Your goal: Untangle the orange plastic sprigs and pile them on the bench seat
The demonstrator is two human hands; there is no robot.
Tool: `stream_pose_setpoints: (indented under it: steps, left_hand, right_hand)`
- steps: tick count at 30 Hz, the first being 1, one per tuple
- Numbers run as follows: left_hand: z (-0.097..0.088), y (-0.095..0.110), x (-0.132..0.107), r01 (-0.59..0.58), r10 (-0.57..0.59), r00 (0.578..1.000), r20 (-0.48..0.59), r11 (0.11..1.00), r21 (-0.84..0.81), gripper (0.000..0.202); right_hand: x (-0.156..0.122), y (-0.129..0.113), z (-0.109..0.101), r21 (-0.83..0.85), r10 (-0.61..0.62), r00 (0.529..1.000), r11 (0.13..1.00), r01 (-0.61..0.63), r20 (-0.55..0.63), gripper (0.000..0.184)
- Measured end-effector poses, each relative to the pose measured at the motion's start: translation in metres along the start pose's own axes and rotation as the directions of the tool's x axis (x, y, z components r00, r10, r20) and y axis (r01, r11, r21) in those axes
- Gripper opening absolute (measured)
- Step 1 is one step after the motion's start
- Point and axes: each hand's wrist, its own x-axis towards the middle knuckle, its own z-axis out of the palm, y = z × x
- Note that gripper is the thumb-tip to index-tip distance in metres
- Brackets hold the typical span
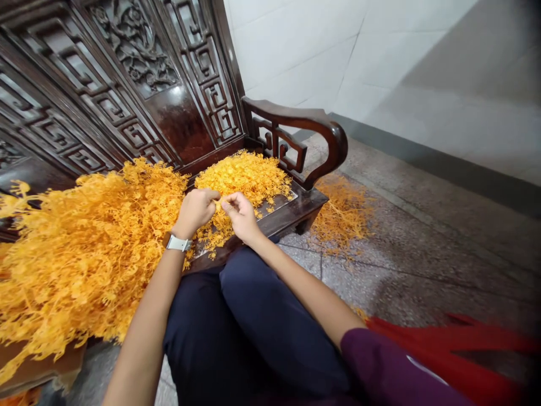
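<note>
My left hand (195, 210), with a white watch on its wrist, is closed in a pinch on a small orange plastic sprig (219, 201). My right hand (242, 214) pinches the same sprig from the other side. Both hands hover over the seat of a dark carved wooden bench (291, 210). A small heap of orange pieces (247, 175) lies just behind the hands. A large pile of orange plastic branches (80, 254) fills the seat to the left.
The bench's carved back (127, 84) and curved armrest (313, 127) rise behind the hands. More orange bits (342, 214) lie on the stone floor right of the bench. A red bag (456, 349) sits at the lower right. My dark trousers (236, 327) fill the foreground.
</note>
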Motion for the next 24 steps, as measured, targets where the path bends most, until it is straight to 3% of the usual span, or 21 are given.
stream_pose_setpoints:
  steps: [4, 10, 18, 24]
  left_hand:
    - [-0.002, 0.004, -0.001, 0.024, -0.024, 1.0, -0.005, 0.999, 0.022, 0.039]
    - [-0.006, 0.009, -0.004, 0.127, -0.124, 0.992, -0.036, 0.988, 0.093, 0.024]
    - [-0.012, 0.014, -0.005, 0.27, -0.25, 0.958, -0.14, 0.953, 0.141, 0.015]
    - [-0.011, 0.019, -0.002, 0.276, -0.25, 0.948, -0.197, 0.954, 0.119, 0.012]
  right_hand:
    - [-0.003, -0.001, 0.0, 0.072, 0.003, 0.999, 0.997, -0.006, 0.039, 0.041]
    - [-0.007, -0.005, 0.002, 0.023, -0.027, 0.996, 0.999, 0.025, 0.086, 0.041]
    - [-0.017, -0.021, 0.004, -0.139, -0.194, 0.971, 0.967, 0.214, 0.141, 0.029]
    - [-0.023, -0.033, -0.002, -0.359, -0.356, 0.917, 0.844, 0.397, 0.177, 0.017]
